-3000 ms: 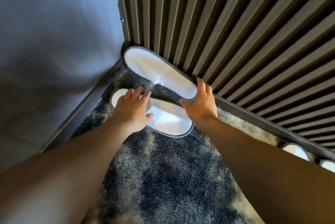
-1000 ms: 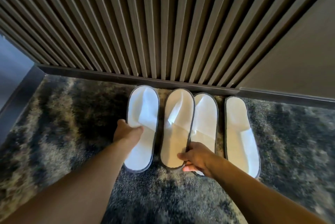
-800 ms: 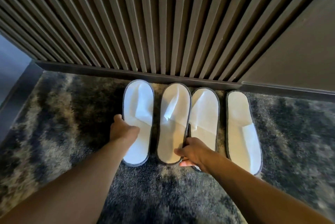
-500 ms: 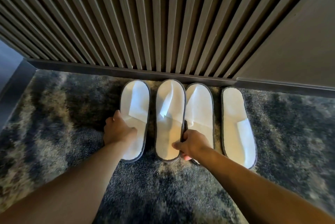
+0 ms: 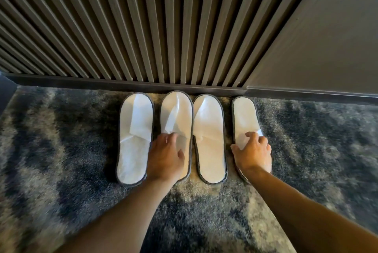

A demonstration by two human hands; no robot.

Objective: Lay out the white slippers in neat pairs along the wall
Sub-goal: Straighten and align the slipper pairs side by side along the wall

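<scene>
Slippers, four of them and all white with dark piping, lie side by side on the mottled carpet (image 5: 61, 140), toes pointing at the far skirting board (image 5: 122, 83) below the slatted wall (image 5: 143, 27). From the left: the first slipper (image 5: 134, 140) sits a little apart from the second slipper (image 5: 180, 115); the second and the third slipper (image 5: 208, 140) touch or nearly touch along their inner edges; the fourth slipper (image 5: 244, 117) stands off to the right with a visible gap and looks slightly angled, its heel drifting right. The left hand (image 5: 165, 158) lies flat over the near half of the second slipper, fingers loosely spread, pressing or sliding rather than pinching. The right hand (image 5: 252, 154) rests on the near half of the fourth slipper with fingers curled over its upper; whether it truly clamps the edge I cannot tell, since the palm hides the contact. As a judgement, the layout is nearly done: all four are at the wall and facing one way. What seems left is spacing, so that the row reads as two clear pairs, which probably means nudging the second toward the first and drawing the fourth in straight beside the third. No other slippers show in this view.
</scene>
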